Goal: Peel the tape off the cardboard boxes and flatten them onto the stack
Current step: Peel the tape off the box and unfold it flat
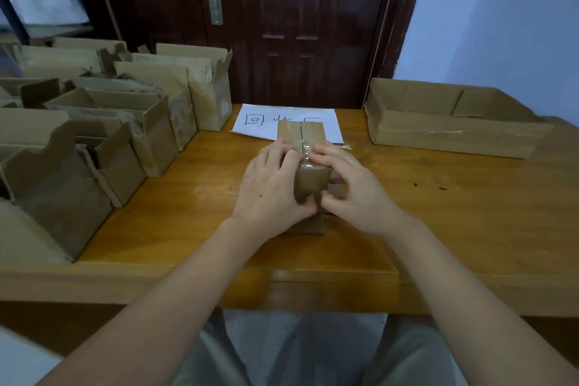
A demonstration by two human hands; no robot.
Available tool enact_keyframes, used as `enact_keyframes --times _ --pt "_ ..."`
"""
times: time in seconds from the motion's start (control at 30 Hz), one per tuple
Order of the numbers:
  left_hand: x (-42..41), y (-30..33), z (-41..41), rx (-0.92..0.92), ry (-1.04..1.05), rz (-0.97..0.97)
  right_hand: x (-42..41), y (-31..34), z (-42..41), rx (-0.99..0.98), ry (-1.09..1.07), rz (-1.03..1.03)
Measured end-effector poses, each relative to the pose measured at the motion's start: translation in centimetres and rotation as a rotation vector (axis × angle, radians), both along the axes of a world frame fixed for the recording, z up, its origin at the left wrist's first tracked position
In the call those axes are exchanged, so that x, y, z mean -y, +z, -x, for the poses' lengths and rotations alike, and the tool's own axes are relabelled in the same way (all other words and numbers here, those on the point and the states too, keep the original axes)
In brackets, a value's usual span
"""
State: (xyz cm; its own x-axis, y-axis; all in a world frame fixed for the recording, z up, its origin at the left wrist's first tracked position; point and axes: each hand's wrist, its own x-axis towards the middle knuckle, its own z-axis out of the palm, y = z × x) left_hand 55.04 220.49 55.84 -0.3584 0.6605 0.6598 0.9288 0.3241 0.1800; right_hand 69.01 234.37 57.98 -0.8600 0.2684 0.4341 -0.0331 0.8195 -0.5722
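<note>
While my left hand [272, 184] curls around the small cardboard box [310, 147] at the table's [454, 213] centre, my right hand [354, 185] cups its other side, fingertips [316, 157] pressing the clear tape [305, 150] along the top seam. The box partly covers a white sheet of paper [260, 121] at twelve o'clock. Opened boxes [125, 122] crowd nine to ten o'clock; a shallow cardboard tray [451, 122] sits at two o'clock.

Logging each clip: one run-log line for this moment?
small taped brown cardboard box | both hands gripping | left hand | right hand | clear tape still on
</note>
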Motion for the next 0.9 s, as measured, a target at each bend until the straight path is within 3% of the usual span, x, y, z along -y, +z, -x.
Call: enact_keyframes --times 0.9 --pt "0.4 0.5 0.0 0.048 -0.004 0.053 0.2 -0.6 0.1 -0.017 0.001 0.036"
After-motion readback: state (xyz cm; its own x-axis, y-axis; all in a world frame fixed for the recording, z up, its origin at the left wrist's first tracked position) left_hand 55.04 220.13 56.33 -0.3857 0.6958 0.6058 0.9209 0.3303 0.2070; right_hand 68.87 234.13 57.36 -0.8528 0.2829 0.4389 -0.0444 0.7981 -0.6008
